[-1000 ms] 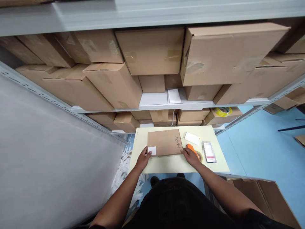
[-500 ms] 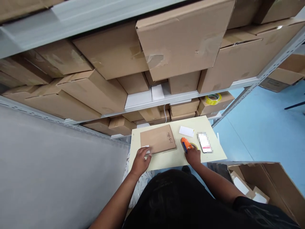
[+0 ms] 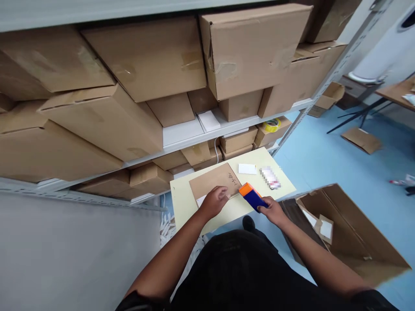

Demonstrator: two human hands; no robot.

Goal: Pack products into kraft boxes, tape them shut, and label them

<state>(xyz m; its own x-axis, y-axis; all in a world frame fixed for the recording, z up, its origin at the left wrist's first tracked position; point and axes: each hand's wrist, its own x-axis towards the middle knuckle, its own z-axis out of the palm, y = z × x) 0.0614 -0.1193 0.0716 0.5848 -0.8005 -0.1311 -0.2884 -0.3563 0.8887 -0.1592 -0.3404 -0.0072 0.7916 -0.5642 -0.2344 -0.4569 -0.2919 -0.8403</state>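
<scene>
A flat cardboard box (image 3: 209, 180) with handwriting near its right side lies on a pale yellow tabletop (image 3: 181, 207). Over the front part of it is my left hand (image 3: 214, 201), holding nothing, its fingers loosely bent and apart; whether it touches the box I cannot tell. A white label at the box's near left corner is partly covered by that hand. My right hand (image 3: 271, 210) grips an orange and blue tape dispenser (image 3: 254, 198), raised at the box's right corner with its orange end pointing left.
A white card (image 3: 247, 169) and a phone (image 3: 270, 177) lie at the tabletop's far right. Cardboard boxes fill the shelves (image 3: 181, 133) ahead, with a yellow tape roll (image 3: 271, 125) on one. A large open carton (image 3: 353, 229) with labelled packages stands to the right.
My right hand has let go of the box and lifted the tape dispenser off the tabletop. My left hand has shifted right from the label corner across the box. The view has turned right.
</scene>
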